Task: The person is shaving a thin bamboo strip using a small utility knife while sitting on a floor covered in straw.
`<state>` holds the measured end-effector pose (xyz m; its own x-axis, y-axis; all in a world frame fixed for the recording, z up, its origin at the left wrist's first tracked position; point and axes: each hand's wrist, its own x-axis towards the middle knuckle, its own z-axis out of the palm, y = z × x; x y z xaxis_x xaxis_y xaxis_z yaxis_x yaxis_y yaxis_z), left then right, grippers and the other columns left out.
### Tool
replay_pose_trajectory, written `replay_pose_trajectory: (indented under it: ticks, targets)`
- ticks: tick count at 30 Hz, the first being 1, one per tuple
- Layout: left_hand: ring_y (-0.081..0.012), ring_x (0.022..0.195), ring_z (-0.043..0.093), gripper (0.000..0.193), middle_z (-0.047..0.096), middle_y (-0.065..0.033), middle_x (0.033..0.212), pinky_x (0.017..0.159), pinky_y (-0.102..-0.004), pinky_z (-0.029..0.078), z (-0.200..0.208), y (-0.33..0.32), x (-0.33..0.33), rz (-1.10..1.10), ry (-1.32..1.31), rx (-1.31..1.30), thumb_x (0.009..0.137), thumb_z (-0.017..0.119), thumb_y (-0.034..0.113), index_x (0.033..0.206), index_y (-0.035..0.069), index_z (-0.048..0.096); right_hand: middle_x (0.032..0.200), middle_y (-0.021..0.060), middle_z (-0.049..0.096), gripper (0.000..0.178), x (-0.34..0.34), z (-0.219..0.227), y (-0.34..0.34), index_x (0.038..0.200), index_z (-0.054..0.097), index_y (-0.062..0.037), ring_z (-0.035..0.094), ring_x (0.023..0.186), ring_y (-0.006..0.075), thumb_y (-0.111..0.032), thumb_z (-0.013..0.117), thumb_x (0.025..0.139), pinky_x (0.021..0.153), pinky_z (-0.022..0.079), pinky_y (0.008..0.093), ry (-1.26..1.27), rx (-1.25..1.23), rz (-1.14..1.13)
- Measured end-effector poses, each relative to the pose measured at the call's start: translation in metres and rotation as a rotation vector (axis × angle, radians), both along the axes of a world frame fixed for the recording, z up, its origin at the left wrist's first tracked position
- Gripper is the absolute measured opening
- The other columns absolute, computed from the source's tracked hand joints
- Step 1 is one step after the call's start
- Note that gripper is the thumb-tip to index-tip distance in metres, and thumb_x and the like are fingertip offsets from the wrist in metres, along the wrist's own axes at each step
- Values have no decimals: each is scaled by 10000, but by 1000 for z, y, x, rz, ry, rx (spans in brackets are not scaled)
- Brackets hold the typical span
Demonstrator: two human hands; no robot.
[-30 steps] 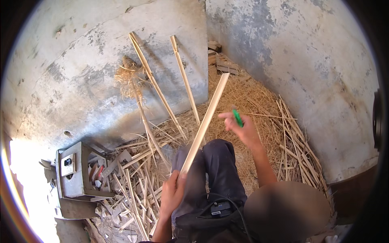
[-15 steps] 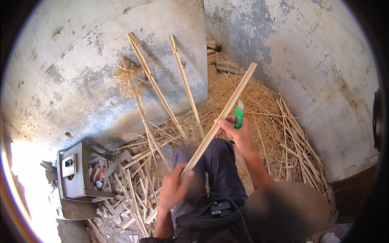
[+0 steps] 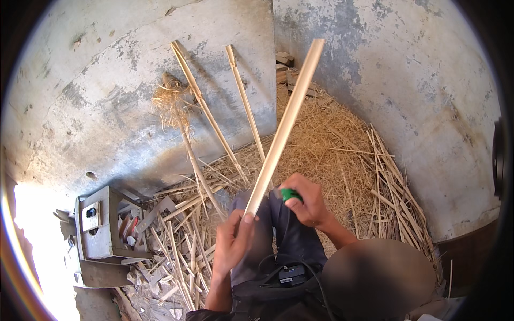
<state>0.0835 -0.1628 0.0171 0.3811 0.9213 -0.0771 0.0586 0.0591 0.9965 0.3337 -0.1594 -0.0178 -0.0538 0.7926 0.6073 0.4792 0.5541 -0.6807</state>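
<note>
My left hand (image 3: 233,239) grips the lower end of a long, pale split bamboo strip (image 3: 287,125), thumb on top. The strip slants up and to the right, its far end in front of the wall. My right hand (image 3: 307,202) is closed around a green utility knife (image 3: 290,195). Its blade points left toward the strip, near its lower part; whether it touches the strip I cannot tell. Both hands are above my knees in dark trousers (image 3: 278,219).
Two split bamboo lengths (image 3: 206,109) (image 3: 245,99) and a stick topped with shavings (image 3: 171,101) lean on the peeling wall (image 3: 123,69). Shavings (image 3: 321,139) heap ahead; loose strips (image 3: 393,192) lie right. A worn wooden box (image 3: 99,227) stands left among offcuts (image 3: 182,251).
My right hand has let go of the strip, come nearer to me and turned the knife to point left. The strip has swung steeper, its far end now higher, held by my left hand alone.
</note>
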Motion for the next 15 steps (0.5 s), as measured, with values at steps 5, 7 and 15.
replay_pose_trajectory:
  ticks: [5,7,15]
  targets:
    - [0,589,446,252,506,65,675,528,-212,310,6,-1,9,39,-52,2,1133,570,219,1024,18,677,901,66,689,370,-16,1,-3,1113,749,-89,710,716,254,-421,778,953,613,553,362,-102,119,-13]
    - [-10,597,476,255,533,49,675,531,-221,332,7,-1,10,42,-17,59,1122,591,214,1010,7,688,840,39,680,369,-18,4,-4,1114,769,-105,689,660,230,-415,808,919,580,535,364,-156,130,-76]
    - [-85,559,565,220,627,-46,643,539,-276,426,13,-6,12,166,239,364,1086,630,166,974,-4,713,715,-4,637,373,-18,19,-7,1139,806,-144,613,562,191,-416,834,885,523,475,337,-263,199,-186]
